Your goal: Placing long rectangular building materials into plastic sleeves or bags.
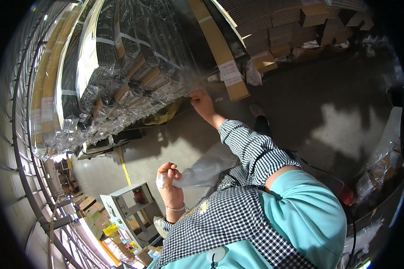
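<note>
My left hand [170, 186], with a band round the wrist, is closed on a piece of clear plastic film [204, 172] that trails to the right in front of my apron. My right hand [203, 106] is stretched forward, its fingers curled at the near end of a stack of long packages [143, 58] wrapped in clear plastic. What its fingertips hold, if anything, cannot be made out. Just right of that hand, a long brown cardboard strip [231, 92] with a white label [230, 73] sticks out from the stack.
Flat cardboard pieces [296, 22] are piled at the far right. A grey shelf unit [132, 210] stands at lower left, with boxes behind it. Plastic-wrapped goods [381, 170] lie at the right edge. A yellow line [124, 166] runs along the grey floor [300, 107].
</note>
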Motion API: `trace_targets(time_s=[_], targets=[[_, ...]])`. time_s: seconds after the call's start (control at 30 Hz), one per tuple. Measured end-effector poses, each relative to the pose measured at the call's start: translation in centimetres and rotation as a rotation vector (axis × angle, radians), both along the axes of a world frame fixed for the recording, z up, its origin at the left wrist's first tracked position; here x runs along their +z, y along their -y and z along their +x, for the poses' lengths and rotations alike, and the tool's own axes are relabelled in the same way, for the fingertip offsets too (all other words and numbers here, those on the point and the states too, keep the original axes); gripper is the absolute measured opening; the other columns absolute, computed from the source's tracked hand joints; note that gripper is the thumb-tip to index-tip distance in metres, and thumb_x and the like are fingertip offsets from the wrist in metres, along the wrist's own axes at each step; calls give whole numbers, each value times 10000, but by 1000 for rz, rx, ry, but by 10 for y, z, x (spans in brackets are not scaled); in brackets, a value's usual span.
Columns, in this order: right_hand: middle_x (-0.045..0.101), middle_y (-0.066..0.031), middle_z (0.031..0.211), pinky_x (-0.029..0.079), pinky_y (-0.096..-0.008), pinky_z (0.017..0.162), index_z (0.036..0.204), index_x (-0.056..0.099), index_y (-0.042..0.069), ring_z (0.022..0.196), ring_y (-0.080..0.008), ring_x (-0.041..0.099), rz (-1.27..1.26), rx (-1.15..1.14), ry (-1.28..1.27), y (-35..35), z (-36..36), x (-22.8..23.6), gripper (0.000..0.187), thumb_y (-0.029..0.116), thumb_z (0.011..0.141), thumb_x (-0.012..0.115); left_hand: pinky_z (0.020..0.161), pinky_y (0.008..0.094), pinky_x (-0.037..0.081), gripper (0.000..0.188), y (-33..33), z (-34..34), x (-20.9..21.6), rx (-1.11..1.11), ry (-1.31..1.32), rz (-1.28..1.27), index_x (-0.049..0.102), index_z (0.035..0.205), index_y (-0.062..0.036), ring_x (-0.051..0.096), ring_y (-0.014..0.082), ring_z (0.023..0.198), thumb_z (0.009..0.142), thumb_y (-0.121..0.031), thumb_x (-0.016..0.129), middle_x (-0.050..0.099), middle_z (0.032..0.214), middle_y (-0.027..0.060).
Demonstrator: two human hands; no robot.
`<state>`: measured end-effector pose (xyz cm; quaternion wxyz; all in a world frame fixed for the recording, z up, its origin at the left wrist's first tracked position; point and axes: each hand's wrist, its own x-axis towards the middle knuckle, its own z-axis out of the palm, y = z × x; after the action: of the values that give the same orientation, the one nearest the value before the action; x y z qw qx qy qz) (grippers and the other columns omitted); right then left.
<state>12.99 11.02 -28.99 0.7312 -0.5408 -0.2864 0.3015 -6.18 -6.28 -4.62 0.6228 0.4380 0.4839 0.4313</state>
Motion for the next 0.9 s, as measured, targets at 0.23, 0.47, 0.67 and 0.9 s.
trace_targets(time_s=[0.23,0.47,0.67,0.9], targets=[[658,-148,1081,533,-331,808,988,672,18,951,-266,667,-93,285,-36,-19,11,-18,255,46,739,721,698,241,461,256,-2,-5,0,9,22,17,581,1169,-35,555,106,773,929,-82,656,613,1053,79],[629,-134,1089,495,-381,878,1030,655,40,997,-313,607,-140,-219,292,19,55,-2,238,8,795,657,705,254,453,251,4,-15,-1,115,15,31,606,1126,-4,547,121,743,902,-101,663,664,997,93],[505,-194,1357,388,-487,1050,1390,444,69,1233,-391,497,-822,-455,561,52,117,4,709,169,762,756,692,244,466,336,12,-38,0,248,100,64,613,1151,-11,564,111,747,855,-131,720,673,1035,103],[548,-241,1354,413,-452,1044,1391,497,36,1250,-415,511,-409,263,-106,72,177,-82,757,462,812,734,743,256,473,415,-16,-30,24,132,271,228,595,1233,-4,567,120,806,882,-186,720,656,1114,117]])
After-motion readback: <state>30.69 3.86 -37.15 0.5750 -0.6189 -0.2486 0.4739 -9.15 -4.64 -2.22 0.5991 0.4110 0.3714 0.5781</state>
